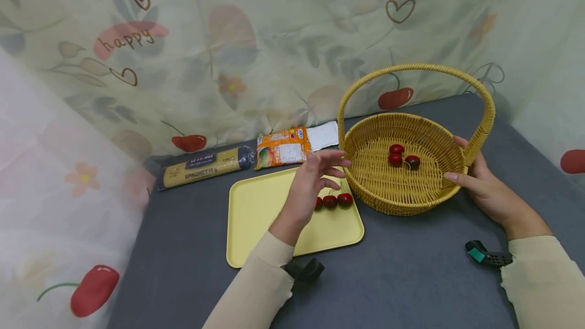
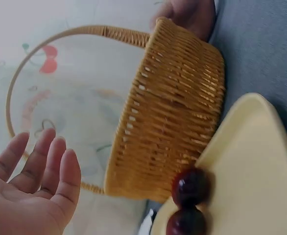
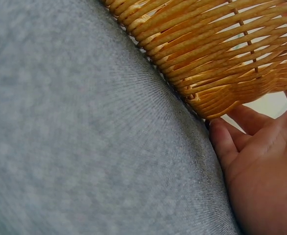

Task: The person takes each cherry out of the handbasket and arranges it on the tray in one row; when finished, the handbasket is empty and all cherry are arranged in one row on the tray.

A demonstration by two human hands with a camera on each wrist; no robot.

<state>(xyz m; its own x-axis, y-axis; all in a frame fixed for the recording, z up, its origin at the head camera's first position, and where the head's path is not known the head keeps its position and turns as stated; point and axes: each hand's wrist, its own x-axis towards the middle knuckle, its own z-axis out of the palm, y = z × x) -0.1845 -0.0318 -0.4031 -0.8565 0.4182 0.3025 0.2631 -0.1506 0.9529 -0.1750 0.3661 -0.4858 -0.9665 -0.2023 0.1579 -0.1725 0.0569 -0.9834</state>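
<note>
A wicker basket [image 1: 402, 202] with a tall arched handle stands on the table at the right, with three dark red cherries [image 1: 396, 159] inside. My right hand [image 1: 491, 194] grips its right side, thumb over the rim and fingers behind the wall; in the right wrist view fingers [image 3: 224, 142] reach round the lower wicker edge. My left hand [image 1: 308, 187] hovers over the yellow tray [image 1: 256, 217], its fingers loosely extended and holding nothing. The left wrist view shows this hand [image 2: 33, 196] apart from the basket wall. Cherries [image 1: 345, 200] lie in a row on the tray's right part, partly hidden by the left hand.
Behind the tray lie a spaghetti packet [image 1: 205, 167], an orange packet [image 1: 282, 147] and a white packet [image 1: 323, 135]. A patterned curtain [image 1: 283, 55] hangs along the back. The grey tabletop [image 1: 402, 278] extends in front of the basket.
</note>
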